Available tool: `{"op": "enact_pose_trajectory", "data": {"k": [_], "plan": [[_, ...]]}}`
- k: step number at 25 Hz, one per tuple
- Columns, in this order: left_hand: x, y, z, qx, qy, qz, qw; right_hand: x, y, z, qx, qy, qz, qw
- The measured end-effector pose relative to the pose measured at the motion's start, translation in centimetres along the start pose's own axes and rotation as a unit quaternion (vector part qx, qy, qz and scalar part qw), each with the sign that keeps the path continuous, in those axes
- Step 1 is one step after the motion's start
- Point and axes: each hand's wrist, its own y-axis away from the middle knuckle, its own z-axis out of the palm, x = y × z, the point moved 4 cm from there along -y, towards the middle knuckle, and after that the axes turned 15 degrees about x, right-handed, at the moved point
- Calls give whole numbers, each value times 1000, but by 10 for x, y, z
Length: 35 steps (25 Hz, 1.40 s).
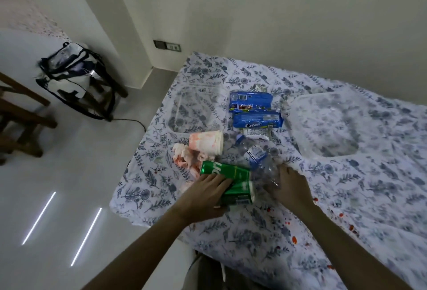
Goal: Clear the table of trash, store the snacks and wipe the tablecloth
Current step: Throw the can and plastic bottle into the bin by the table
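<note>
Trash: lying bunched at the near left of the tabletop (381, 197), where both hands are reaching in to gather it.
Left hand (203, 195): lying flat with fingers spread across the nearer green can (238, 193), likely pinning it so it is not rolling; no closed grasp showing.
Right hand (291, 185): pressing open-palmed on the near end of the crushed clear bottle (256, 158), fingers loosely spread, apparently drawing it toward the cans.
Green cans: two, lying on their sides and touching, the farther one (225, 169) just beyond the left hand.
Bottle: one, flattened, with a blue label and blue cap, running from the right hand toward the far side.
Paper cup (206, 143): one, tipped on its side with pink stains, just beyond the cans.
Crumpled tissues (187, 158): one red-stained heap, touching the cup; I cannot count the pieces.
Snacks: two blue biscuit packs (250, 102) side by side beyond the bottle, plus one small white wrapper (256, 133) at their near edge; these are waiting for storage.
Clear containers: two, open and empty-looking, one on the far left (196, 111) and one on the right (328, 125), probably meant for the snacks.
Tablecloth: floral, carrying red spots (294, 240) along the near right, so wiping is not yet done.
</note>
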Motion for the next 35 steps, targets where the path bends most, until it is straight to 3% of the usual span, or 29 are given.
{"op": "enact_pose_trajectory", "data": {"k": [4, 9, 15, 20, 26, 30, 32, 35], "plan": [[5, -34, 11, -53, -30, 12, 998, 19, 14, -17, 24, -109, 0, 994], [3, -47, 30, -142, -68, -103, 982, 44, 35, -34, 35, -160, 16, 986], [17, -53, 54, -182, -128, -154, 963, 58, 50, -36, 53, -169, 37, 983], [21, -62, 58, -178, -111, -165, 964, 60, 50, -45, 95, -153, 63, 982], [40, -65, 47, -141, -74, -131, 979, 79, 51, -53, 103, -286, 182, 935], [42, -79, 24, -58, 44, -226, 971, 72, 43, -66, 102, -334, 185, 919], [31, -86, 2, 33, 211, -332, 919, 60, 38, -71, 104, -361, 180, 909], [14, -75, -25, 134, 428, -490, 748, 29, 28, -76, 97, -414, 167, 890]]}}
